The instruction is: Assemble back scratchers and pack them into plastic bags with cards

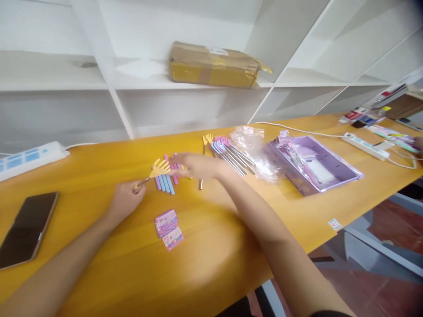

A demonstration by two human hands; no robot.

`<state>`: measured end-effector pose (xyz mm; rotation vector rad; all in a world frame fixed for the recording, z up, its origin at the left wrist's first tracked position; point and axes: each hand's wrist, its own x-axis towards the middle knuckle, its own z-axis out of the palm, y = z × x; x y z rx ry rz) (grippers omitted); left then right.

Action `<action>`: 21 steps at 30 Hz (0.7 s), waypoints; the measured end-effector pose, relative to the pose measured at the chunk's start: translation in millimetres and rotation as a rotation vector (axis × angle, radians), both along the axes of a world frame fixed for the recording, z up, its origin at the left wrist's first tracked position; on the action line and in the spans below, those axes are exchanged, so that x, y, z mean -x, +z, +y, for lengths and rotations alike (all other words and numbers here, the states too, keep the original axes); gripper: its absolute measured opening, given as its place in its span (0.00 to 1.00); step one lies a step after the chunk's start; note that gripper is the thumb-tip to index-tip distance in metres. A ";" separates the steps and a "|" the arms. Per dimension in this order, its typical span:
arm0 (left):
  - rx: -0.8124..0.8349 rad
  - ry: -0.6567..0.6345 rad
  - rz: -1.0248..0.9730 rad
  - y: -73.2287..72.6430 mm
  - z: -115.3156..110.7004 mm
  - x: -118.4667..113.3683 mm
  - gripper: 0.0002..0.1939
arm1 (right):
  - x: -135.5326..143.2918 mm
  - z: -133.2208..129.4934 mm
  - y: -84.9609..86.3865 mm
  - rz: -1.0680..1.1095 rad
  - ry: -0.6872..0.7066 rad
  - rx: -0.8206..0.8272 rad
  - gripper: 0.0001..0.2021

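My left hand [124, 199] is closed around the shaft of a back scratcher with a yellow claw head [160, 168], its claw pointing up and right. My right hand [194, 164], a little blurred, hovers with fingers stretched over the coloured handle tubes. Blue tubes [165, 184] and pink tubes [175, 179] lie side by side, partly hidden by the claw and my fingers. Just right of this hand, a metal rod with a yellow claw [207, 139] lies on the table. Several more back scratchers [233, 155] with pink and blue claws are laid out in a row beyond.
Small pink printed cards [169, 226] lie on the wooden table [211, 251]. Clear plastic bags [253, 145] sit beside a purple box [333, 154]. A phone [28, 226] and power strip [33, 159] are left. A taped parcel [213, 66] rests on the shelf. Another person's hand [419, 144] shows far right.
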<state>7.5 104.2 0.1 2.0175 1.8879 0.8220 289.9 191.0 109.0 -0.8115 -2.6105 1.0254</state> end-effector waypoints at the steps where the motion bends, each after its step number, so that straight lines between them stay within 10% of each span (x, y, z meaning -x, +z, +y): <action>1: -0.006 0.023 -0.003 0.9 0.1 0.4 0.19 | -21.3 9.6 9.7 -0.124 -0.121 -0.004 0.33; 9: 0.034 -0.094 0.034 3.6 -1.3 -0.7 0.18 | -208.2 57.4 32.3 -0.652 -1.326 -0.095 0.23; 15: 0.058 -0.125 0.052 1.8 -1.0 1.5 0.17 | -253.9 47.6 1.8 -0.675 -1.309 0.305 0.23; 21: 0.090 -0.160 0.067 2.7 -0.8 1.1 0.19 | -263.0 56.8 -12.2 -0.717 -1.379 0.120 0.19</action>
